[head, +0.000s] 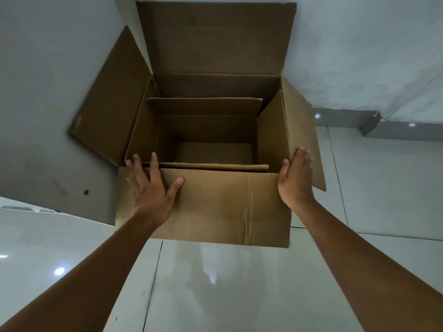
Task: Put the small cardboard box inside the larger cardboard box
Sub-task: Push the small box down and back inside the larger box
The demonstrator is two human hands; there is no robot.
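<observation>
Beyond the fingertips, the small box [211,137] sits open-topped inside the large box [215,202], low between its walls. Left hand [153,188] lies flat on the near flap, fingers spread; right hand [296,178] presses the side flap, fingers together, gripping nothing. Next, I judge, check that it sits flat, then fold all 4 flaps evenly over the tiled floor [239,295].
</observation>
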